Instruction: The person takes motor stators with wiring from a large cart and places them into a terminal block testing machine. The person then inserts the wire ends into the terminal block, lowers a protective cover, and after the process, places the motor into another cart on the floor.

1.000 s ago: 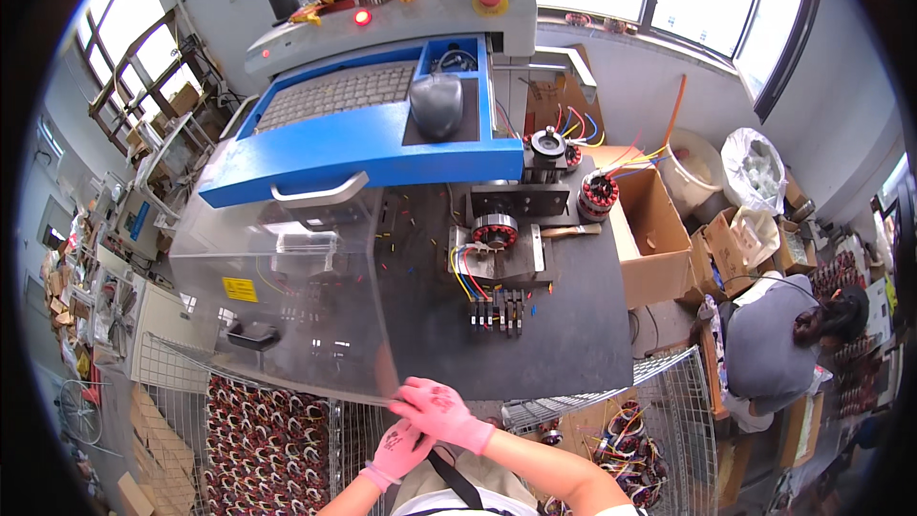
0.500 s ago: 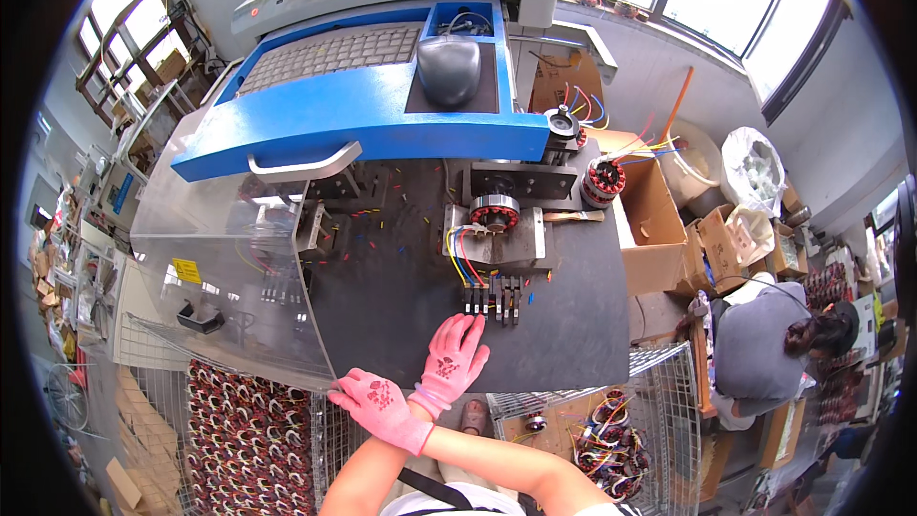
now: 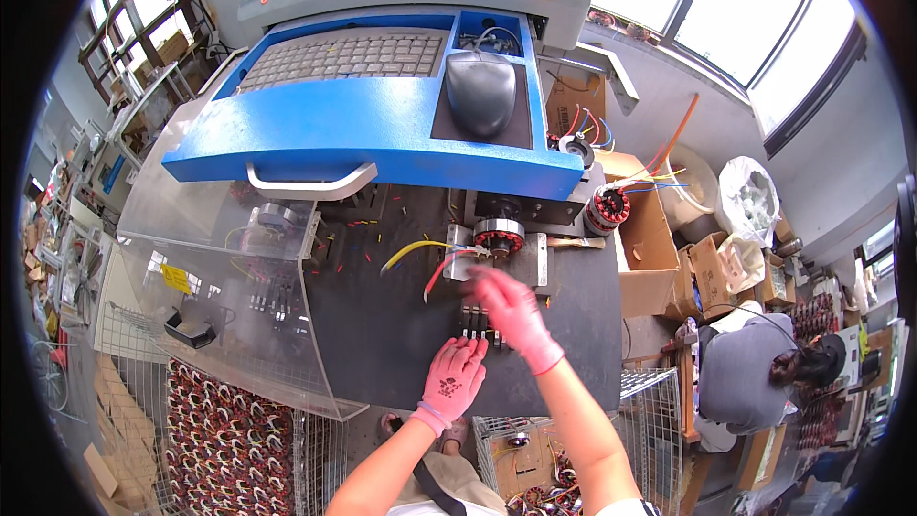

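Both my hands wear pink gloves. My left hand [image 3: 453, 380] lies at the front of a row of black clips [image 3: 474, 318], fingers stretched out and tips touching their front ends. My right hand [image 3: 513, 313] is above the right side of these clips, its fingers smeared by motion; whether it holds anything is unclear. Behind the clips, a motor stator [image 3: 499, 237] with red windings sits in a metal fixture [image 3: 542, 263]. From it a yellow wire [image 3: 411, 250] and a red wire [image 3: 437, 277] stick out leftward, their ends free of the clips.
A transparent cover [image 3: 229, 325] stands at the left. Over the bench's back hangs a blue keyboard tray [image 3: 373, 139] with a mouse [image 3: 480, 94]. Another stator [image 3: 607, 208] and a brush [image 3: 576, 243] lie right. Wire baskets with stators are below; a seated person [image 3: 750, 377] is far right.
My right hand has left the cover's corner and swung right over the clips, uncrossing my arms. The wires have come out of the clips and now point left. The view has shifted slightly.
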Demonstrator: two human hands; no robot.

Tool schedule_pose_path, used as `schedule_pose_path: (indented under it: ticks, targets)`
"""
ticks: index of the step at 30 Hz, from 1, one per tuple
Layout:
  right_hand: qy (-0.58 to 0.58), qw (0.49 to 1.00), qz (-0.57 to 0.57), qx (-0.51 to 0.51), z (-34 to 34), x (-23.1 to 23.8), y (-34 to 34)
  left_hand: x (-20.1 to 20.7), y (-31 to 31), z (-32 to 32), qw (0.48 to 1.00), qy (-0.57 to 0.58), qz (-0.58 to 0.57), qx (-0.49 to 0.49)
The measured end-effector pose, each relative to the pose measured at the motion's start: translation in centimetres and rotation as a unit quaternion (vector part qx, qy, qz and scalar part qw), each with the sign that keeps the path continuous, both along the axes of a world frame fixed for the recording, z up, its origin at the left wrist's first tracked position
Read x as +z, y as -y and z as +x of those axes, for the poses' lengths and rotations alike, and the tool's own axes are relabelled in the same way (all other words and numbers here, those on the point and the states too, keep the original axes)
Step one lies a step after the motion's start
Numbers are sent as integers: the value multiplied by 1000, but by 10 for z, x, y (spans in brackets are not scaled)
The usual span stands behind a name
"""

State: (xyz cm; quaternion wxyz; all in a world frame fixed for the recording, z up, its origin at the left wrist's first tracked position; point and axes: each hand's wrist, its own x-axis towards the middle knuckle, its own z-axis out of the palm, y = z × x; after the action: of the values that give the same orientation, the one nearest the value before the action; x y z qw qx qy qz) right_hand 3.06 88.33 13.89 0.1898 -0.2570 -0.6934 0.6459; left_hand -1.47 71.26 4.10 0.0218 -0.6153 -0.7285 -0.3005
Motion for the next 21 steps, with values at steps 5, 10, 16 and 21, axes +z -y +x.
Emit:
schedule_pose_path:
  ticks: [5, 10, 16, 21]
  targets:
    - [51, 807, 575, -123, -27, -5, -76, 15, 0, 1, 1000, -7, -5, 3]
    - [161, 829, 533, -53, 1, 13, -68, 55, -3, 4, 945, 324, 14, 31]
    - [47, 962, 245, 113, 81, 38, 91, 96, 67, 27, 335, 928, 162, -30]
    - [-19, 951, 285, 121, 74, 29, 122, 117, 126, 57, 306, 945, 113, -14]
